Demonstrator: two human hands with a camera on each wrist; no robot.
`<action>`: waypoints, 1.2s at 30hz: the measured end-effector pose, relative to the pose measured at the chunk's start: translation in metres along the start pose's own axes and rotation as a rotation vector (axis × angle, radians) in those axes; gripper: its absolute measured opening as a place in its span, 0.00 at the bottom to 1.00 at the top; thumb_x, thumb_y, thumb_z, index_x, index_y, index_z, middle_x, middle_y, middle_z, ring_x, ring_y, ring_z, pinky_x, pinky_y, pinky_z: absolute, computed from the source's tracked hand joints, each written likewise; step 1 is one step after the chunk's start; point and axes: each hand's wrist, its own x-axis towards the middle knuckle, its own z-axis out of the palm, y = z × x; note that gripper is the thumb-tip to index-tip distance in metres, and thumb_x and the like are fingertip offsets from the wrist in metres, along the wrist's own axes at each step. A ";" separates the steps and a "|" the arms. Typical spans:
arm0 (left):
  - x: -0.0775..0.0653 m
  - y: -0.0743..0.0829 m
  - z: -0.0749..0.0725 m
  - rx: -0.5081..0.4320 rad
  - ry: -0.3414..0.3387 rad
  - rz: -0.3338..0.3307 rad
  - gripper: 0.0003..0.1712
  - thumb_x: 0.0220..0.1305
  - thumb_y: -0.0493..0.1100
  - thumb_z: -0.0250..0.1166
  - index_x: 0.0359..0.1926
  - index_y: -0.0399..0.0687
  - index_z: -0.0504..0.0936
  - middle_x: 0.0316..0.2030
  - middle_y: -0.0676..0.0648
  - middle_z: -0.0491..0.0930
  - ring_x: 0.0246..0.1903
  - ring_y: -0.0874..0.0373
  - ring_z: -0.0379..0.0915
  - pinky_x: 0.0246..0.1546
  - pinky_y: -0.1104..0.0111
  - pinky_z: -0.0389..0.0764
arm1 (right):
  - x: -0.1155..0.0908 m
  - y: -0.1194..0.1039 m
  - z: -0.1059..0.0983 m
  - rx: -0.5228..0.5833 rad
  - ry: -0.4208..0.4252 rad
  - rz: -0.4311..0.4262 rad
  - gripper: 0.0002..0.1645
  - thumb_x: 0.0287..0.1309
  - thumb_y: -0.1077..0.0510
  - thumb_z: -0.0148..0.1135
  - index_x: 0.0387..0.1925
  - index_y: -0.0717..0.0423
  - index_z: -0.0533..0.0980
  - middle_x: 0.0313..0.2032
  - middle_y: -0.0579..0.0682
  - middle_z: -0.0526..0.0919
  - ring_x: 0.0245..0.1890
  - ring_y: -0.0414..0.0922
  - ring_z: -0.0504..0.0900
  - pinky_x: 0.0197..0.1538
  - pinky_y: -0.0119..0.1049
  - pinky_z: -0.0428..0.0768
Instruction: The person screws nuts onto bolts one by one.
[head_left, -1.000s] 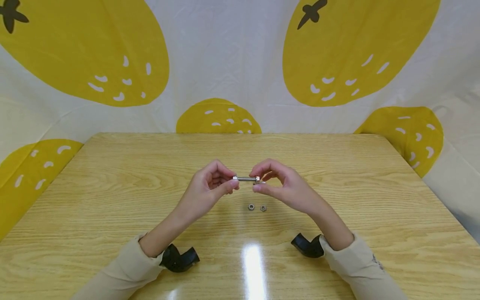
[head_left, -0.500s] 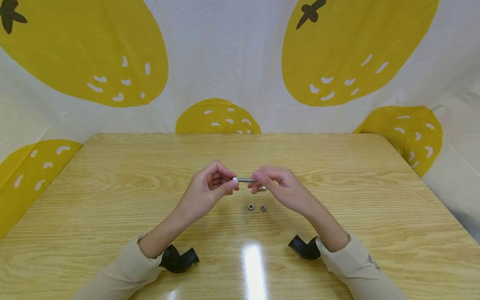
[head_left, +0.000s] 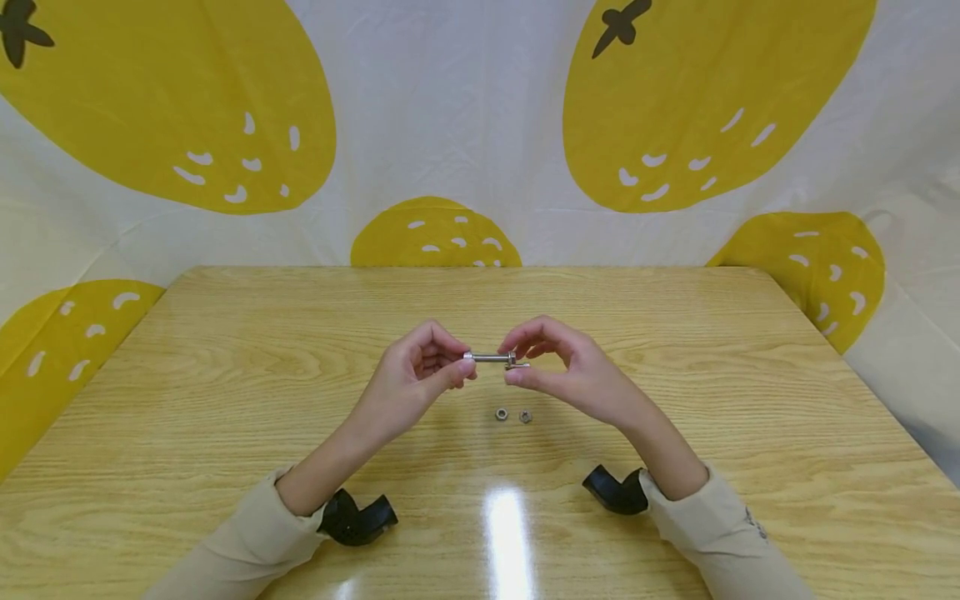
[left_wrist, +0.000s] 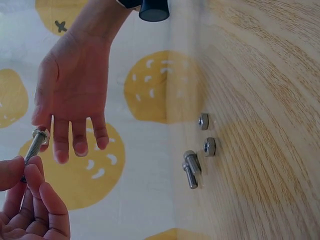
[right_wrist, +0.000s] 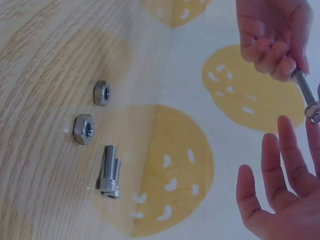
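Note:
My left hand (head_left: 416, 371) pinches the head end of a silver bolt (head_left: 491, 358), which lies level above the table and points right. A hex nut (head_left: 512, 358) is on the bolt's far end. The thumb and index finger of my right hand (head_left: 581, 371) are on either side of this nut; its other fingers stretch out loosely in the right wrist view. The left fingers cover the bolt's head. On the table below are two loose nuts, a nearer one (right_wrist: 84, 129) and a farther one (right_wrist: 101, 93), beside two socket-head bolts (right_wrist: 109, 172) lying together.
The wood-grain table (head_left: 300, 333) reaches back to a white cloth (head_left: 450, 100) with yellow fruit prints. Black curved mounts, a left one (head_left: 358, 518) and a right one (head_left: 615, 490), stick out from the sleeve cuffs. A light reflection shines on the table's front.
My right fingers twisted round the nut, the hand rolling over half a second ago, and are now back in the spread pose of one second ago. The left hand stays almost still.

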 end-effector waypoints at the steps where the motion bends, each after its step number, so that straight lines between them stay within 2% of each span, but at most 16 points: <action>1: 0.000 0.000 0.000 0.000 0.000 0.001 0.08 0.61 0.32 0.61 0.41 0.35 0.72 0.35 0.36 0.81 0.29 0.60 0.76 0.32 0.71 0.80 | 0.000 0.000 0.000 0.005 0.000 -0.011 0.16 0.55 0.57 0.65 0.45 0.54 0.73 0.45 0.48 0.79 0.48 0.44 0.74 0.56 0.52 0.70; 6: 0.000 0.000 0.000 -0.004 -0.004 0.001 0.09 0.60 0.31 0.61 0.41 0.34 0.72 0.35 0.36 0.81 0.29 0.60 0.77 0.33 0.71 0.80 | 0.001 0.001 0.000 0.022 0.004 -0.039 0.11 0.55 0.59 0.65 0.41 0.54 0.75 0.43 0.48 0.79 0.48 0.43 0.74 0.56 0.55 0.68; 12: -0.001 0.002 0.000 -0.007 -0.006 -0.007 0.08 0.60 0.32 0.61 0.41 0.35 0.72 0.35 0.36 0.80 0.30 0.60 0.76 0.34 0.71 0.80 | 0.000 0.003 0.001 0.024 0.003 -0.001 0.06 0.60 0.56 0.60 0.36 0.54 0.77 0.41 0.48 0.79 0.45 0.46 0.76 0.52 0.49 0.74; 16: -0.001 0.003 0.001 -0.002 -0.008 -0.007 0.09 0.60 0.32 0.61 0.41 0.35 0.72 0.35 0.37 0.80 0.30 0.60 0.77 0.34 0.71 0.80 | 0.001 0.006 0.004 0.024 0.002 0.018 0.12 0.65 0.54 0.54 0.34 0.57 0.78 0.38 0.52 0.80 0.42 0.46 0.77 0.49 0.45 0.77; 23: -0.001 0.003 0.002 0.004 -0.007 0.001 0.08 0.60 0.32 0.61 0.41 0.35 0.72 0.34 0.37 0.80 0.30 0.60 0.76 0.33 0.70 0.80 | 0.003 0.007 0.007 0.029 -0.007 0.051 0.25 0.70 0.49 0.43 0.29 0.60 0.80 0.34 0.56 0.84 0.39 0.46 0.82 0.50 0.47 0.76; 25: -0.001 0.003 0.001 0.002 -0.005 0.001 0.08 0.61 0.32 0.61 0.41 0.35 0.72 0.35 0.37 0.80 0.30 0.60 0.76 0.33 0.71 0.80 | 0.002 0.007 0.005 0.008 -0.001 0.069 0.23 0.69 0.48 0.45 0.32 0.59 0.79 0.36 0.55 0.84 0.41 0.48 0.81 0.49 0.47 0.76; 28: -0.001 0.003 0.001 0.000 -0.002 0.003 0.08 0.61 0.32 0.61 0.41 0.35 0.72 0.35 0.37 0.80 0.29 0.60 0.76 0.33 0.71 0.80 | 0.001 0.006 0.003 -0.021 -0.002 0.066 0.15 0.64 0.50 0.55 0.43 0.58 0.76 0.41 0.52 0.81 0.44 0.49 0.78 0.51 0.47 0.76; 31: -0.001 0.003 0.001 -0.003 -0.001 0.005 0.08 0.61 0.32 0.61 0.41 0.35 0.72 0.35 0.37 0.80 0.29 0.60 0.76 0.33 0.71 0.80 | 0.000 0.004 0.001 -0.010 -0.016 0.039 0.19 0.58 0.55 0.63 0.48 0.56 0.72 0.46 0.50 0.78 0.47 0.48 0.75 0.53 0.50 0.74; 36: -0.001 0.003 0.000 -0.005 0.000 0.004 0.08 0.61 0.32 0.61 0.40 0.35 0.72 0.35 0.37 0.81 0.29 0.60 0.76 0.33 0.71 0.79 | 0.000 0.002 0.001 0.013 -0.018 -0.014 0.16 0.56 0.60 0.64 0.46 0.55 0.72 0.45 0.48 0.78 0.48 0.44 0.74 0.56 0.52 0.71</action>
